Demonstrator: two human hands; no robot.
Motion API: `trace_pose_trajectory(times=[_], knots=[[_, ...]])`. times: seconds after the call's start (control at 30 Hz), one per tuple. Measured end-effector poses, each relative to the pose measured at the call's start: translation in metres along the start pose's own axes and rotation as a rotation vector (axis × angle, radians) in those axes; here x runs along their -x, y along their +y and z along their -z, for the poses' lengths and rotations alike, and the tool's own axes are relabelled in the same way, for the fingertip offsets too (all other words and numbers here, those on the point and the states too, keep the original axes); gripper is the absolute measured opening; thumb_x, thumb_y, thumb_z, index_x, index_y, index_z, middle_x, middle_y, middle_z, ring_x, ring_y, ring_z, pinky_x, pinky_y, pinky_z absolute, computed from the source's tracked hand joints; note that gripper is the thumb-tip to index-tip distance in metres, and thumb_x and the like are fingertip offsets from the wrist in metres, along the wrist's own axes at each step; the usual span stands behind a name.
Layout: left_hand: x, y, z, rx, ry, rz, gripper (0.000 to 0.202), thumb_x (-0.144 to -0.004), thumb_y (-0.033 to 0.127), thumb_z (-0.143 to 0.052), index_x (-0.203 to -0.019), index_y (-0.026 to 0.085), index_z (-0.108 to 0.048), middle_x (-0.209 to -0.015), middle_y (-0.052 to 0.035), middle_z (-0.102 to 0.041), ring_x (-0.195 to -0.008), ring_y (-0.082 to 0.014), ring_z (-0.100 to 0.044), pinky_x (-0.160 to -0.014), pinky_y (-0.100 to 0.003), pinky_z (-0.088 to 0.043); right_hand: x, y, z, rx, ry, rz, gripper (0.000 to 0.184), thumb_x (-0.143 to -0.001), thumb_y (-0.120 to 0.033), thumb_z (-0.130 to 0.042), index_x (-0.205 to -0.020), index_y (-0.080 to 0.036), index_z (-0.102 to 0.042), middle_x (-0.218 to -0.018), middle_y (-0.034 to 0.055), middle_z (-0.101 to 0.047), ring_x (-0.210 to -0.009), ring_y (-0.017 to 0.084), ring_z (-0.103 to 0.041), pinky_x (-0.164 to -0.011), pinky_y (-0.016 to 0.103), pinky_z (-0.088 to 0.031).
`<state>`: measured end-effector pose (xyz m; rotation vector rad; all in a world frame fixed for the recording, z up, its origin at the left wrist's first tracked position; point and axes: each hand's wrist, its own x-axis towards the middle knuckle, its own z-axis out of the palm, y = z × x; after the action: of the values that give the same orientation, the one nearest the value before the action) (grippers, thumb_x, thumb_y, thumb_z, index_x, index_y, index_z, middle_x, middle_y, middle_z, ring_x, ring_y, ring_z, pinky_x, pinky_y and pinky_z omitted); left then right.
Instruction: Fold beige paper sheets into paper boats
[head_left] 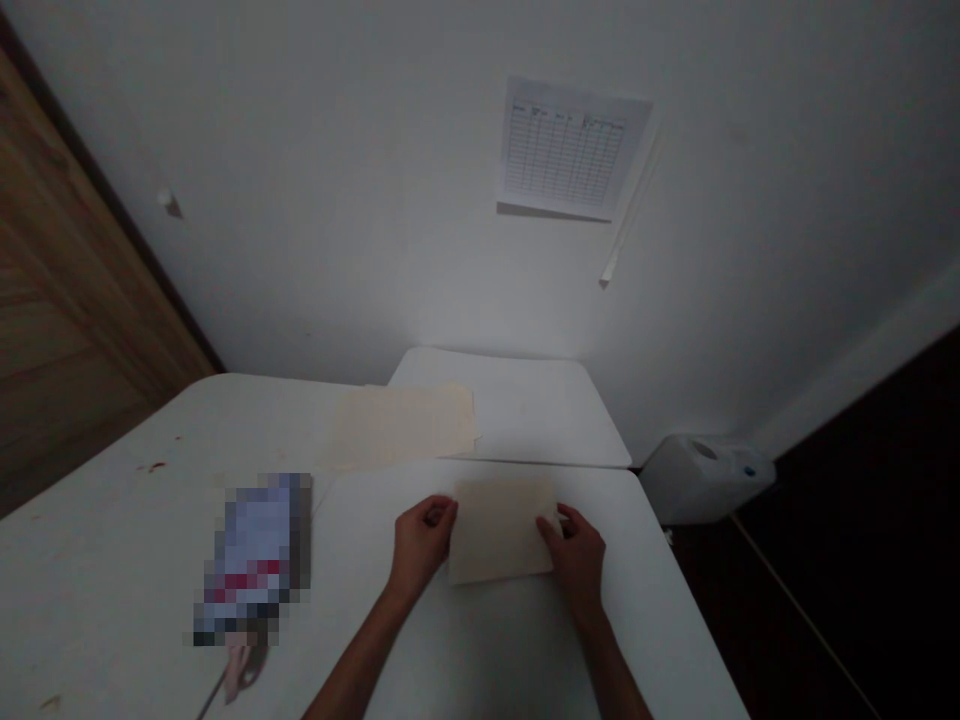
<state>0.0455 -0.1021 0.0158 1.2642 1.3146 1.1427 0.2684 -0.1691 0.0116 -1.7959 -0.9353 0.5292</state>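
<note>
A small cream folded paper lies on the white table in front of me. My left hand grips its left edge with curled fingers. My right hand grips its right edge the same way. The paper looks flat or nearly flat against the tabletop.
A larger cream sheet lies farther back on the table. A blurred-out item sits to the left, with a pinkish tool below it. A second white surface adjoins at the back. A white container stands on the floor at right. A printed chart hangs on the wall.
</note>
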Motion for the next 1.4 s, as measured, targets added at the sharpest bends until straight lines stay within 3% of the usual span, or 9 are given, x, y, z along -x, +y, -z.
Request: trace_pose_trajectory(times=[0.13,0.27,0.47,0.57,0.67,0.77,0.83,1.0,1.4], knots=[[0.002,0.003,0.001,0.022,0.043,0.0,0.037,-0.069,0.051,-0.068,-0.075,0.015,-0.069,-0.064,-0.0044,-0.069,-0.055,-0.017,-0.062,-0.045,-0.021,-0.045,0.001,-0.006,-0.001,-0.038,0.033,-0.033,0.053,-0.066,-0.047,-0.072,-0.103,-0.01,-0.071,-0.074,0.0091,-0.073,-0.069,0.025,-0.068,-0.064,0.032,-0.053],[0.004,0.003,0.0,0.065,0.083,0.023,0.041,-0.071,0.055,-0.065,-0.079,0.014,-0.067,-0.054,0.0002,-0.062,-0.038,-0.0112,-0.05,-0.034,-0.02,-0.037,0.005,-0.008,-0.005,-0.217,0.048,-0.085,0.059,-0.066,-0.051,-0.073,-0.106,-0.009,-0.069,-0.084,0.0118,-0.074,-0.08,0.027,-0.07,-0.069,0.032,-0.055],[0.003,0.001,-0.001,0.124,0.074,0.043,0.042,-0.072,0.055,-0.065,-0.082,0.014,-0.065,-0.053,0.0021,-0.059,-0.035,-0.0091,-0.045,-0.031,-0.018,-0.035,0.022,-0.008,-0.015,-0.274,0.082,0.0,0.049,-0.075,-0.048,-0.068,-0.106,-0.01,-0.069,-0.102,0.0138,-0.072,-0.092,0.029,-0.068,-0.079,0.038,-0.054],[0.003,0.0,-0.001,0.137,0.025,0.047,0.039,-0.07,0.053,-0.067,-0.078,0.015,-0.063,-0.049,0.0036,-0.056,-0.034,-0.0091,-0.045,-0.03,-0.018,-0.034,0.026,-0.009,-0.02,-0.107,0.154,0.163,0.037,-0.083,-0.042,-0.061,-0.103,-0.012,-0.071,-0.1,0.0128,-0.072,-0.089,0.026,-0.067,-0.08,0.038,-0.053],[0.002,0.0,-0.001,0.139,-0.007,0.041,0.034,-0.069,0.05,-0.068,-0.073,0.016,-0.062,-0.048,0.0044,-0.054,-0.033,-0.0081,-0.043,-0.029,-0.017,-0.033,0.025,-0.009,-0.025,0.038,0.173,0.514,0.026,-0.09,-0.031,-0.055,-0.103,-0.014,-0.07,-0.096,0.0113,-0.072,-0.087,0.023,-0.066,-0.08,0.037,-0.053],[0.002,0.0,-0.001,0.148,-0.015,0.03,0.03,-0.069,0.046,-0.068,-0.07,0.017,-0.058,-0.05,0.0053,-0.054,-0.032,-0.0071,-0.041,-0.028,-0.017,-0.032,0.025,-0.01,-0.03,0.168,0.072,0.828,0.028,-0.092,-0.017,-0.049,-0.114,-0.018,-0.067,-0.106,0.0104,-0.07,-0.094,0.021,-0.063,-0.083,0.037,-0.053],[0.002,0.001,-0.001,0.161,-0.017,0.026,0.028,-0.07,0.044,-0.067,-0.069,0.018,-0.056,-0.05,0.0063,-0.053,-0.032,-0.0072,-0.042,-0.028,-0.017,-0.033,0.026,-0.011,-0.033,0.269,-0.019,0.928,0.036,-0.092,-0.011,-0.045,-0.124,-0.02,-0.061,-0.118,0.0102,-0.066,-0.1,0.022,-0.06,-0.085,0.038,-0.053],[0.002,0.003,0.0,0.196,-0.017,0.022,0.027,-0.071,0.043,-0.066,-0.07,0.019,-0.053,-0.048,0.0078,-0.051,-0.034,-0.0082,-0.043,-0.03,-0.018,-0.035,0.034,-0.016,-0.042,0.449,-0.108,1.0,0.044,-0.09,-0.008,-0.043,-0.133,-0.016,-0.052,-0.126,0.0112,-0.061,-0.102,0.024,-0.057,-0.084,0.039,-0.054],[0.001,0.006,0.001,0.228,-0.001,0.044,0.04,-0.067,0.052,-0.07,-0.086,0.017,-0.06,-0.058,0.0021,-0.064,-0.042,-0.0133,-0.055,-0.037,-0.022,-0.042,0.049,-0.025,-0.053,0.565,-0.234,1.07,0.045,-0.082,-0.009,-0.052,-0.125,-0.02,-0.057,-0.128,0.0074,-0.06,-0.093,0.025,-0.055,-0.083,0.039,-0.05]])
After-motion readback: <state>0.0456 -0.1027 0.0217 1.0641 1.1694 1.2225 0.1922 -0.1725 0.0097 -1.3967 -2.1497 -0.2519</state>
